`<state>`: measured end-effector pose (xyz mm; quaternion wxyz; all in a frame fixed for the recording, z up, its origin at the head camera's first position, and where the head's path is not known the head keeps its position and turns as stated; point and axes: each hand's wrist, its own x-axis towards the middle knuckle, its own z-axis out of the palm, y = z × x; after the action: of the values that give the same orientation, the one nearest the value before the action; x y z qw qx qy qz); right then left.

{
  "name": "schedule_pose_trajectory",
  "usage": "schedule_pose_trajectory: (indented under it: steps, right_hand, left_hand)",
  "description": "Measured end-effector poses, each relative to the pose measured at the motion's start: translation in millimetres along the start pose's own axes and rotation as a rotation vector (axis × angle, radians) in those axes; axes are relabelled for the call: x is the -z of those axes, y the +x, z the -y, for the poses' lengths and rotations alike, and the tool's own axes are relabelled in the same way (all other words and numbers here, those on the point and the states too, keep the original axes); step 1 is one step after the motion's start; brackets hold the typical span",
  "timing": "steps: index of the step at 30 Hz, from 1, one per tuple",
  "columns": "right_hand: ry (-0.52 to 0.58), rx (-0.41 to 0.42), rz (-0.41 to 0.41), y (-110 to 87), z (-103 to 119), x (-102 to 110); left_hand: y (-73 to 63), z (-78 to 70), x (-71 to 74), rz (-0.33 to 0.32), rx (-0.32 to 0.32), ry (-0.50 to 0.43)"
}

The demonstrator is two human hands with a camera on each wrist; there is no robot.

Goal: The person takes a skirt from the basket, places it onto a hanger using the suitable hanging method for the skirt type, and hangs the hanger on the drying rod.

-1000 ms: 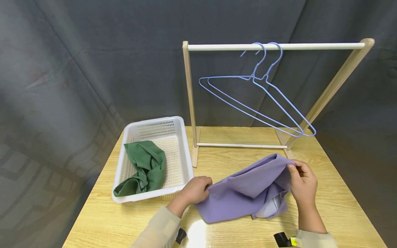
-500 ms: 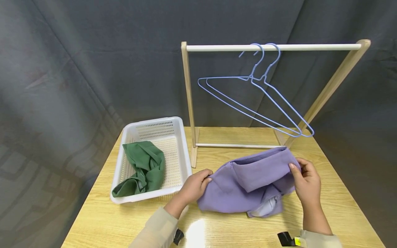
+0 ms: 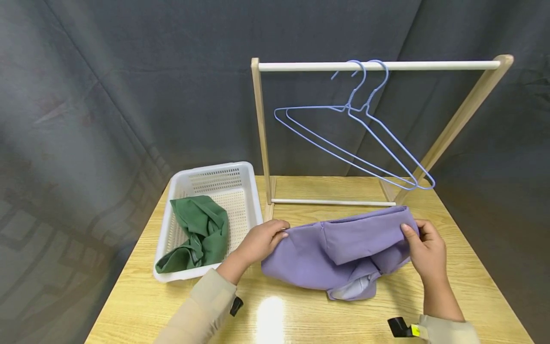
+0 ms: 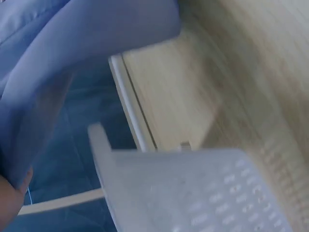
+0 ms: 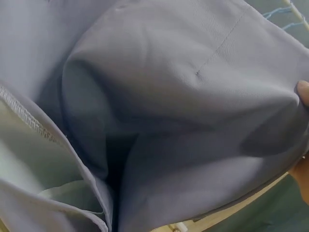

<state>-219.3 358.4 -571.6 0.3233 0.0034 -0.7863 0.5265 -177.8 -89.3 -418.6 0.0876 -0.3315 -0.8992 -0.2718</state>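
Observation:
A purple garment [image 3: 343,253] is stretched between both hands over the table, its upper edge fairly level and lower folds drooping. My left hand [image 3: 262,241] pinches its upper left corner. At the opposite end, my right hand [image 3: 429,253] grips the edge with the thumb in front. A pale inner side shows at the bottom fold. In the right wrist view, the purple cloth [image 5: 193,96] fills most of the picture, with a stitched seam and a thumb tip [image 5: 303,92] at the right. The left wrist view catches blurred purple cloth [image 4: 96,38] and part of the hand.
A white perforated basket [image 3: 253,191] holding a crumpled green cloth [image 3: 206,229] stands on the left of the wooden table [image 3: 335,320]. Behind the garment is a wooden rack with a white rail [image 3: 301,67]. Two blue wire hangers [image 3: 356,114] hang from it.
My left hand has moved up and a little left, now overlapping the basket's near right corner. The garment's top edge has risen and straightened; my right hand has shifted slightly right, still gripping.

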Motion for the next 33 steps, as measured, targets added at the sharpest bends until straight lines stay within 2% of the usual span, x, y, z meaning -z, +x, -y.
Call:
schedule_pose_trajectory:
  steps: [3, 7, 16, 21, 24, 27, 33]
  right_hand:
    - [0.047, 0.002, 0.002, 0.4, 2, -1]
    - [0.081, 0.016, 0.001, 0.2, 4, -3]
    - [-0.051, 0.039, -0.076, 2.8, 2, -1]
    - [0.014, 0.056, -0.037, 5.7, -1, -1]
    - [0.069, 0.062, -0.014, 7.2, -4, 1]
    - [0.086, 0.053, -0.016, 7.7, -8, 3]
    - [0.06, 0.034, -0.034, 7.4, -11, 7]
  left_hand:
    - [0.1, 5.2, 4.3, 0.05, 0.01, -0.056]
    - [-3.7, 10.1, 7.5, 0.134, 0.064, -0.085]
    - [-13.9, 23.0, 10.7, 0.255, 0.166, -0.144]
    - [-19.1, 28.3, 11.9, 0.307, 0.216, -0.2]
    - [-19.6, 29.0, 12.5, 0.295, 0.221, -0.232]
    - [-18.8, 29.4, 12.6, 0.237, 0.239, -0.262]
    - [-13.0, 30.6, 9.5, 0.007, 0.339, -0.359]
